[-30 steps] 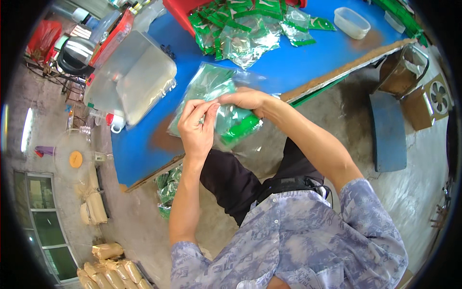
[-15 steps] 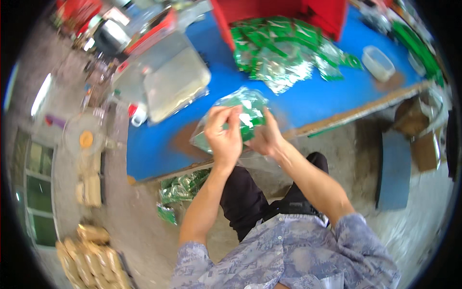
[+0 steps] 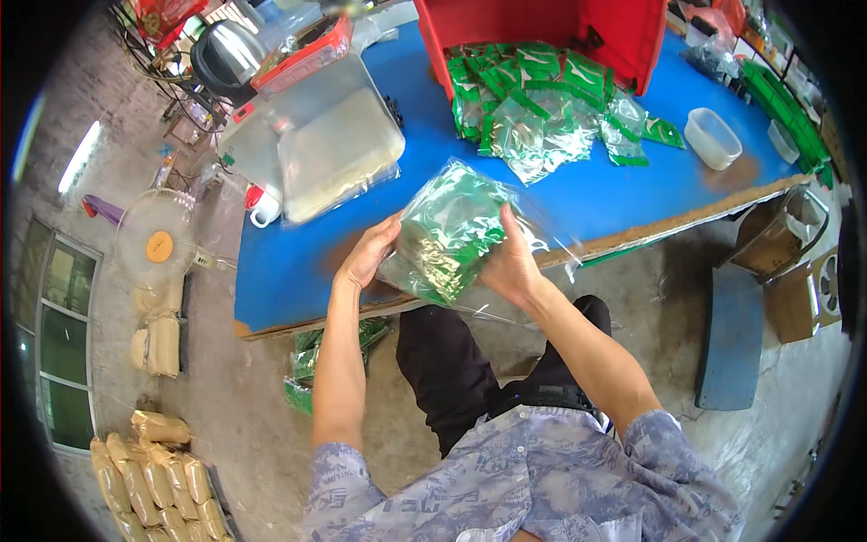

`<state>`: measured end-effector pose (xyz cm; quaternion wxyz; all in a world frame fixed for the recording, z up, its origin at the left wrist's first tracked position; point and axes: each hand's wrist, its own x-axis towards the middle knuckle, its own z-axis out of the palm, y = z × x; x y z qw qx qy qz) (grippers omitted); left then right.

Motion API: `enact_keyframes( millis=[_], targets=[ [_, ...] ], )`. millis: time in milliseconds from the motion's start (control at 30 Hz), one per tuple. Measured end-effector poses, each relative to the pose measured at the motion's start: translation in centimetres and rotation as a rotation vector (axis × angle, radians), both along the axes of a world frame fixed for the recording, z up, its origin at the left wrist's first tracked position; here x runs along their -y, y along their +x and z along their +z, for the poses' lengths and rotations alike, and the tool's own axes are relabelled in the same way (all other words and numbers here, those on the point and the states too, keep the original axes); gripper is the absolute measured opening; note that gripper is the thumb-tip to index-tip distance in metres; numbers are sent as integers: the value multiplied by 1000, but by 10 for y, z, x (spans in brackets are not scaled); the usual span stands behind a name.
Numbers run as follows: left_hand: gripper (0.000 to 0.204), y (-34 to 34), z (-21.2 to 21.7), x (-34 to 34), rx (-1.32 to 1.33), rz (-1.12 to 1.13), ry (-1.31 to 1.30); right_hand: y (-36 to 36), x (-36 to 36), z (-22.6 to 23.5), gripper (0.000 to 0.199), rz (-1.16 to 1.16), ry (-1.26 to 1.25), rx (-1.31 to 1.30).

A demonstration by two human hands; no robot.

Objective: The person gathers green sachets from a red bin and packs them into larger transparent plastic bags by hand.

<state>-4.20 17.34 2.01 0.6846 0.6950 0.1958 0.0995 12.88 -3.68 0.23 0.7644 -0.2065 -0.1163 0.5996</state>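
Note:
A clear plastic bag (image 3: 452, 237) with green-and-clear packets inside is held above the near edge of the blue table (image 3: 352, 294). My right hand (image 3: 513, 264) grips its right side, thumb on top and the other fingers hidden beneath. At the bag's left edge, my left hand (image 3: 368, 253) has its fingers close together against the plastic. Beyond the bag, a pile of similar green-and-clear packets (image 3: 542, 113) spills from a red bin (image 3: 623, 41) lying with its opening towards me.
A translucent tray (image 3: 339, 154) and a white-and-red container (image 3: 262, 208) are on the left of the table. A small clear plastic tub (image 3: 713, 138) stands at the right. More green packets (image 3: 302, 361) lie below the table's front edge, and a blue bench (image 3: 730, 339) stands at right.
My left hand has moved left and down, from over the bag to its left edge. The bag now lies spread between both hands, with the packets inside more visible.

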Motion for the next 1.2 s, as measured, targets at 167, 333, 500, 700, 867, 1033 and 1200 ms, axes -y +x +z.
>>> enact_keyframes(
  millis=[167, 333, 500, 700, 867, 1033, 1200],
  targets=[
    [61, 1, 18, 40, -1, 144, 70, -14, -15, 19, 77, -11, 36, -40],
    [63, -8, 32, 51, -117, 306, -18, -4, -24, 38, 91, 205, -163, 25],
    [77, -14, 3, 49, -50, 293, 88, 43, 8, 41, 81, 186, -572, 943],
    [92, 25, 2, 15, -42, 196, 135, 69, -29, -13, 51, -219, -585, 1215],
    [90, 31, 3, 29, 9, 104, -90, 71, -21, 7, 65, -136, -832, 1080],
    [89, 36, -13, 43, 132, 86, -118, 108, -14, -24, 67, -60, -655, 1530],
    [90, 47, -16, 33, 61, 277, 15, 102, -34, -22, 63, -129, -714, 1403]
  ],
)
